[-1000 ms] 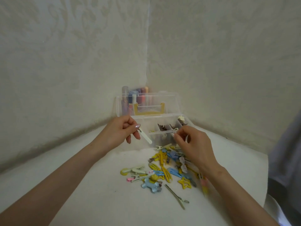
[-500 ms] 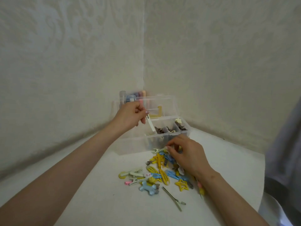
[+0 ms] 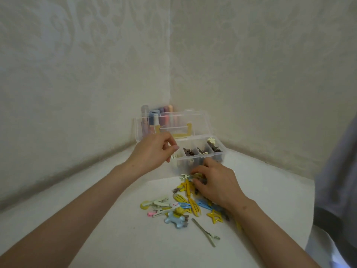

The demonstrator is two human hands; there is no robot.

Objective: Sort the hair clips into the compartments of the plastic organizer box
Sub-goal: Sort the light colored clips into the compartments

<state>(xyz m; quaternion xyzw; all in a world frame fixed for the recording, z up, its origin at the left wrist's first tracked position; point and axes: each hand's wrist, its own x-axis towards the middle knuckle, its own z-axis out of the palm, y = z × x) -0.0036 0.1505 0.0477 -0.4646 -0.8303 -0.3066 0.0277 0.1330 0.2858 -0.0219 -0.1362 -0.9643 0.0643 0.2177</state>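
**A:** What is the left side doing?

**B:** My left hand (image 3: 154,151) is hovering over the left end compartment of the organizer box (image 3: 189,163). Its fingers are curling above a cream clip (image 3: 173,157). I can't tell if they are pinching it.

**A:** And the right?

**B:** My right hand (image 3: 218,182) is pinching a pale green clip (image 3: 185,176) at the far edge of the pile (image 3: 185,206), just in front of the box. It is lying sideways, with its open end pointing left. I think I'm picking it up now. Next I'll be lifting it and turning it to fit a slot.
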